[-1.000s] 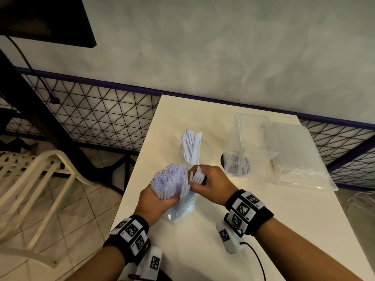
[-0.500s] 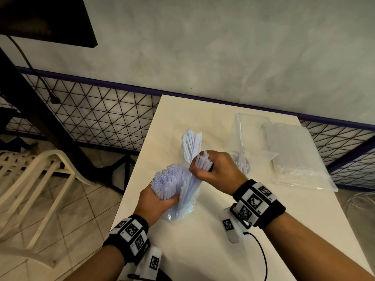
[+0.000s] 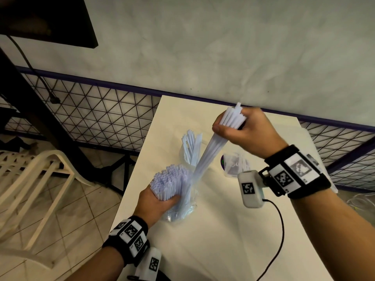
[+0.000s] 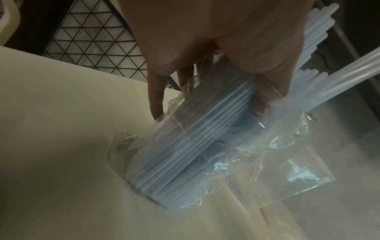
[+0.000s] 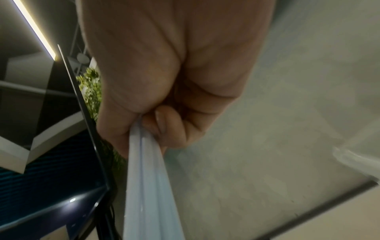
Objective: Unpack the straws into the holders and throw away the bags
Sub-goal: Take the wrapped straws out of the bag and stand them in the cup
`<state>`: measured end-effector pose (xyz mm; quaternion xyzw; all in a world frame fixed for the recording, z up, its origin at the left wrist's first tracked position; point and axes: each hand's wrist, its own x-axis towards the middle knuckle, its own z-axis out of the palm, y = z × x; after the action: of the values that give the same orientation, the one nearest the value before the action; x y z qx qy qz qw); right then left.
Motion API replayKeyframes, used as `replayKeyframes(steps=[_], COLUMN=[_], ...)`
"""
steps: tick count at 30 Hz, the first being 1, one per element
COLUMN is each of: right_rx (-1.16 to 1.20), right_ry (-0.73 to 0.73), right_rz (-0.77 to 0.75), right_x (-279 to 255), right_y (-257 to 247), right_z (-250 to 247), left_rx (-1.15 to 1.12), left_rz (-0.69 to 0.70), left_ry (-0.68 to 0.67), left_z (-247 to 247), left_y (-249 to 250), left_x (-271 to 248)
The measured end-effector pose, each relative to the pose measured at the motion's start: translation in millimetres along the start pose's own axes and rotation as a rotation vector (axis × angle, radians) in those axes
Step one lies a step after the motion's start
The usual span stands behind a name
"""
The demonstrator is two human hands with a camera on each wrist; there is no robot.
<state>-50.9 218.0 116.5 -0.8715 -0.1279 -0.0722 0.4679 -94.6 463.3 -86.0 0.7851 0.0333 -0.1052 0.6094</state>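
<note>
My left hand [image 3: 157, 201] grips an upright clear bag of pale blue straws [image 3: 172, 179] standing on the white table [image 3: 213, 240]; the left wrist view shows my fingers [image 4: 156, 97] wrapped round the bag [image 4: 185, 146]. My right hand [image 3: 239, 128] is raised above and behind it, gripping a small bunch of straws [image 3: 207, 153] whose lower ends still reach into the bag. The right wrist view has the bunch [image 5: 148, 186] running down from my curled fingers [image 5: 164, 123]. A clear holder [image 3: 190, 151] behind the bag holds several straws. A second clear holder [image 3: 235, 165] stands to its right.
The table's left edge drops to a tiled floor with a cream plastic chair [image 3: 40, 179]. A wire mesh fence [image 3: 91, 118] and a grey wall [image 3: 223, 47] close the far side. A black cable [image 3: 278, 230] trails across the table from my right wrist.
My right hand has risen up and away from the bag, drawing a bunch of straws out with it. My left hand has kept its grip on the bag.
</note>
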Motion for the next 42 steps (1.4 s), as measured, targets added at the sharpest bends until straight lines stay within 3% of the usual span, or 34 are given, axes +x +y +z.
replayKeyframes(steps=[10, 18, 23, 34, 42], right_rx=[-0.162, -0.34, -0.374, -0.747, -0.698], right_ry=[0.142, -0.163, -0.268, -0.583, -0.472], right_rz=[-0.047, 0.166, 0.077, -0.117, -0.142], right_x=[48, 52, 45, 57, 70], right_y=[12, 67, 77, 80, 86], right_z=[-15, 37, 44, 87, 89], left_rx=[0.001, -0.014, -0.038, -0.042, -0.041], left_rz=[0.01, 0.014, 0.012, 0.009, 0.005], left_ry=[0.007, 0.017, 0.02, 0.03, 0.034], left_z=[0, 0, -1, 0, 1], left_y=[-2, 1, -1, -2, -4], left_x=[0, -4, -4, -3, -2])
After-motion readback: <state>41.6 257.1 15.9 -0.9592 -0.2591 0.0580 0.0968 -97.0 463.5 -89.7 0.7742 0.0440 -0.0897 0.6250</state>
